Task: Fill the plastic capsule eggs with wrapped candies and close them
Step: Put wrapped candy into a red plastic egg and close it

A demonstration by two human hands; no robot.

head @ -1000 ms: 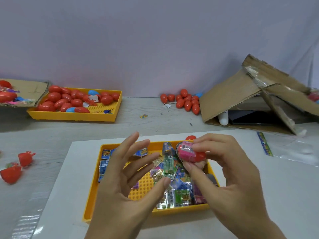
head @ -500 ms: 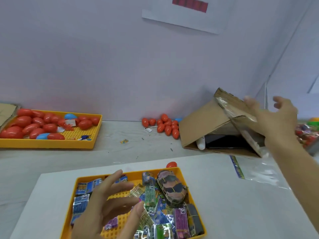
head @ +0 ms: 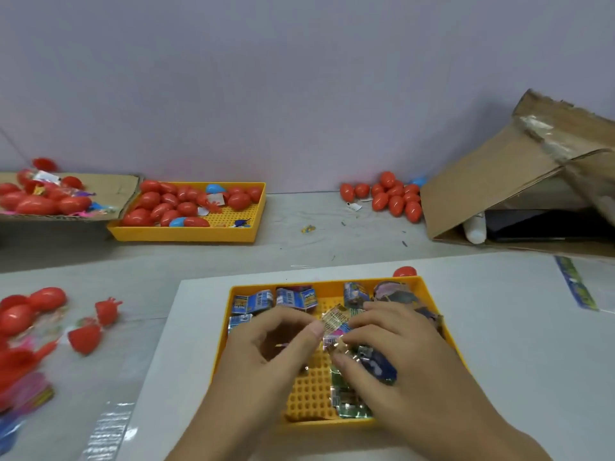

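Note:
A yellow tray [head: 319,283] in front of me holds several wrapped candies [head: 294,297] in blue, green and silver foil. Both hands are down in it. My left hand [head: 276,341] has curled fingers, and its thumb presses a silver and pink wrapped candy [head: 334,324] from the left. My right hand [head: 396,341] pinches the same cluster of candies from the right between fingers and thumb. One red capsule egg [head: 404,271] lies just behind the tray. Neither hand holds an egg.
A second yellow tray [head: 186,235] of red and blue eggs sits far left, beside a cardboard sheet [head: 116,191] with more. Loose red eggs [head: 396,197] lie by the wall. A torn cardboard box [head: 492,188] stands right. Open red egg halves [head: 85,339] lie left.
My right hand has come back from the cardboard box down into the near tray. It no longer holds the pink-filled egg. My left hand has closed in on the candies. The view tilted down.

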